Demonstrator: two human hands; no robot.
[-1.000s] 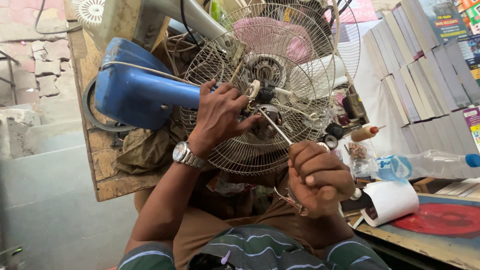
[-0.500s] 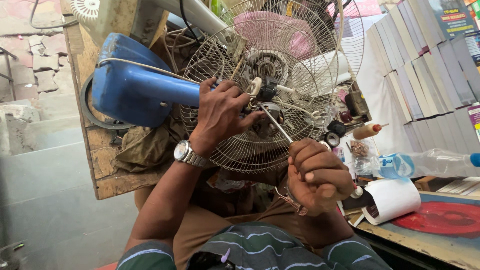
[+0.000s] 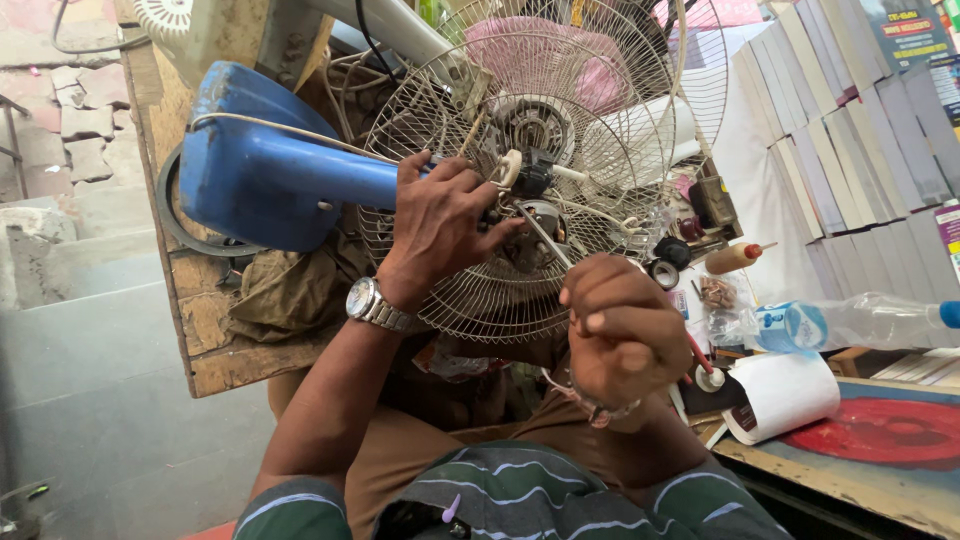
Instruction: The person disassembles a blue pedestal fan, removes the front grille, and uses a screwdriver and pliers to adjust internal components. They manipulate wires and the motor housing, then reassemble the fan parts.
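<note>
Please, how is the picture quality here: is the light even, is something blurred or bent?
Head view: soft, even daylight with no hard shadows; left hand and wire fan guard are sharp; right hand looks slightly soft; the stacked books lean outward near the edge, a wide-lens distortion.

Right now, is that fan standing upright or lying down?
Lying down: the fan's blue base sits sideways on the wooden bench, wire guard tipped toward the person.

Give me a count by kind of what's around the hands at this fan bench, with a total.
Wire fan guards: 1
Blue fan stands: 1
Plastic water bottles: 1
White paper rolls: 1
Wristwatches: 1
Hands at work: 2, left hand on the fan hub, right hand closed around a thin tool
Total: 7
</note>
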